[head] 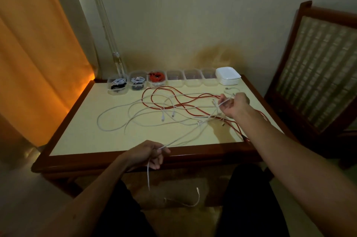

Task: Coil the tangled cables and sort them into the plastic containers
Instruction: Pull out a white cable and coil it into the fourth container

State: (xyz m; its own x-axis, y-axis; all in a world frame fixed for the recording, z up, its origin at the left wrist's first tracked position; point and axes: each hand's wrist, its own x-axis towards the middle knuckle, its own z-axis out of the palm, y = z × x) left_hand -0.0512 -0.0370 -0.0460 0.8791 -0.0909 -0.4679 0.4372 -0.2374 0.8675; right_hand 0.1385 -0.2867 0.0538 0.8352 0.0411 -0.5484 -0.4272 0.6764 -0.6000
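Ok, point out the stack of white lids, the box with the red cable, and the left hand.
stack of white lids (228, 74), head view, top lid's flat face.
box with the red cable (156, 83), head view, front wall.
left hand (148, 154), head view, back of the hand.

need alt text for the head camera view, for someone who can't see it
A seated person stretches a white cable between both hands, the left hand at the table's near edge, the right hand raised over tangled white and red cables. A row of clear plastic containers lines the far edge; three at the left hold coiled cables, beside stacked white lids.
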